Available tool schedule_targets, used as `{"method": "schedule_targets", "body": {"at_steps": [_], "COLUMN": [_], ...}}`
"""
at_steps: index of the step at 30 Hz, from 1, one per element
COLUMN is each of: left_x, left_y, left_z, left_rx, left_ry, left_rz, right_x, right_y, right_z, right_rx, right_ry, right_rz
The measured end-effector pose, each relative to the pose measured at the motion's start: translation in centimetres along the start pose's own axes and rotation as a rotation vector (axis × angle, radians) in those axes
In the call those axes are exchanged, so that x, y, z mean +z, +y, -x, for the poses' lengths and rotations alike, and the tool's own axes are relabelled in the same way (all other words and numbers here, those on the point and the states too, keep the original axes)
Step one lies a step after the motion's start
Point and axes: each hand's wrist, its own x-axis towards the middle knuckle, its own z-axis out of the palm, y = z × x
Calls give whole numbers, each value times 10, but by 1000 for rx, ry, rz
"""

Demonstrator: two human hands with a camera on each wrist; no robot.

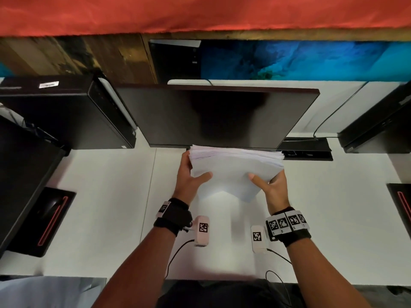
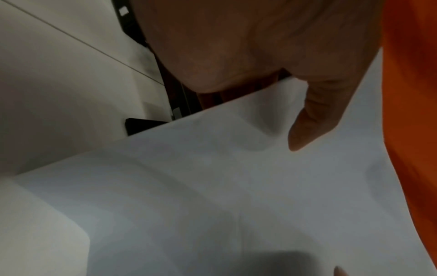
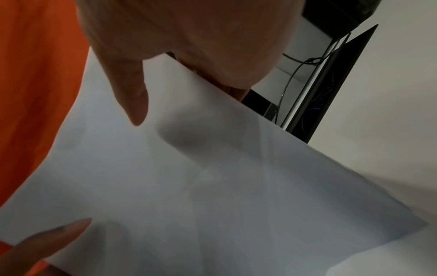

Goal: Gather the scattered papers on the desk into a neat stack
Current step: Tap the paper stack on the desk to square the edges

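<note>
Both hands, left (image 1: 189, 174) & right (image 1: 270, 185), grip 1 paper stack (image 1: 233, 172) upright above desk (image 1: 111, 196).

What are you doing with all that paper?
A person is holding a stack of papers in both hands, above the white desk and just in front of a dark monitor. The left hand grips one side and the right hand the other. The sheets' edges are not lined up yet.

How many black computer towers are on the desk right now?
2: one computer tower at the back left beside the monitor, another at the far right edge, partly cut off. More may sit out of frame.
</note>
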Motion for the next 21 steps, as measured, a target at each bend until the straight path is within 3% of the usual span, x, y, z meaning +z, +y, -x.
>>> {"method": "schedule_targets", "body": {"at_steps": [13, 19, 21], "left_x": [4, 9, 13], "left_y": [15, 19, 23], "left_z": [-2, -2, -1], "left_rx": [30, 68, 85], "left_ry": [-76, -20, 55], "left_rz": [-46, -23, -4], "right_x": [3, 5, 5], "right_y": [-1, -4, -4], "right_z": [-3, -3, -3], "right_rx": [-18, -18, -23], "right_ry": [-56, -38, -41], "right_rz": [0, 7, 13]}}
